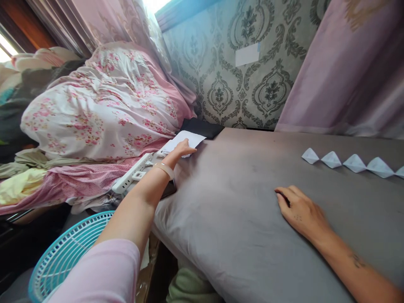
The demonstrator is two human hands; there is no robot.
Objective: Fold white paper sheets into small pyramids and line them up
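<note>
My left hand (183,148) is stretched far forward over white sheets of paper (192,138) at the bed's far left corner. Its thumb sticks out to the right, apart from the fingers, and the hand touches or hovers just over the paper; which of these I cannot tell. My right hand (299,210) rests palm down on the grey bed sheet (240,219). Its fingers are curled, with the thumb tip close to the forefinger and nothing seen between them. Beyond it, several folded white paper pieces (355,163) stand in a row.
A white power strip (132,174) with plugs and a dark phone-like object (168,189) lie under and beside my left arm. A blue fan (75,252) stands at lower left. Floral bedding (104,105) is heaped behind. A black flat item (202,127) lies by the patterned wall.
</note>
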